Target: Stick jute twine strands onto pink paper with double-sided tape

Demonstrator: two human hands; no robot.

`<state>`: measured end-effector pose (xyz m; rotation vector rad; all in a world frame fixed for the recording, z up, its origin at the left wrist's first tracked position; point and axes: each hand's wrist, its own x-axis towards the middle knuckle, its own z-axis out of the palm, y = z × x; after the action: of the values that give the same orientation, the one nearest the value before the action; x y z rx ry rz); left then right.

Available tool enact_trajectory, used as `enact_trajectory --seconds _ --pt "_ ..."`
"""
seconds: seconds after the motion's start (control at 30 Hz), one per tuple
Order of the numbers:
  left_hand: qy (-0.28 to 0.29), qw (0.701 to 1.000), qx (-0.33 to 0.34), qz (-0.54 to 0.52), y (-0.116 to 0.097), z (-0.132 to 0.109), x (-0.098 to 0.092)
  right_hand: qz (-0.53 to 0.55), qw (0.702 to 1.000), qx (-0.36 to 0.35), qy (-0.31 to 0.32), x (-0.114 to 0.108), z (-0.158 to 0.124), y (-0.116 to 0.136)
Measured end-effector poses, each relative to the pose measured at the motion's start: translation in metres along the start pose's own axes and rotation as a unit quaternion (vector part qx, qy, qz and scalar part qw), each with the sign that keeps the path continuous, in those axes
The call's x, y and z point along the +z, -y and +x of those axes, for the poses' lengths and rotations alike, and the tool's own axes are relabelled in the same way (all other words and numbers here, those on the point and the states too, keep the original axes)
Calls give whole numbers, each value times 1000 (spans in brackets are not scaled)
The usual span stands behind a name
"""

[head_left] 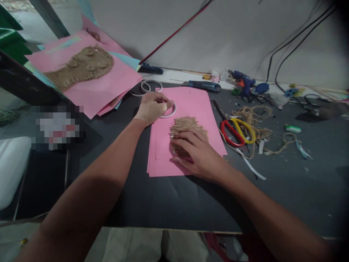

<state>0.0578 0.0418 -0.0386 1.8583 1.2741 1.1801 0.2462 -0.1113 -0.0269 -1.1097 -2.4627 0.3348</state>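
A pink paper sheet (196, 105) lies on the dark table (163, 203) in front of me. A patch of glued jute strands (187, 125) sits on it. My right hand (196, 153) lies flat on the near part of that patch, fingers stretched out and pressing it down. My left hand (151, 107) reaches to the sheet's far left corner, with its fingers curled round a white tape ring (170, 112).
Red-and-yellow scissors (237, 131) and loose jute twine (253, 116) lie right of the sheet. More tape rings (149, 86), a blue cutter (203, 85) and a glue gun (245, 85) are at the back. Another pink sheet with jute work (81, 67) rests far left.
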Motion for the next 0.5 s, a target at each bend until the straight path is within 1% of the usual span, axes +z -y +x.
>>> enact_trajectory --seconds 0.17,0.3,0.4,0.5 --pt "5 1000 -17 -1 -1 0 0 11 1000 -12 16 1 1 -1" --pt "-2 1000 -16 5 -1 0 0 5 1000 -21 19 2 0 -2" --pt "1 1000 -10 7 0 0 0 -2 999 -38 3 0 -1 -4" --pt "3 1000 -7 7 1 1 -1 -23 999 -25 -28 -5 -3 -7"
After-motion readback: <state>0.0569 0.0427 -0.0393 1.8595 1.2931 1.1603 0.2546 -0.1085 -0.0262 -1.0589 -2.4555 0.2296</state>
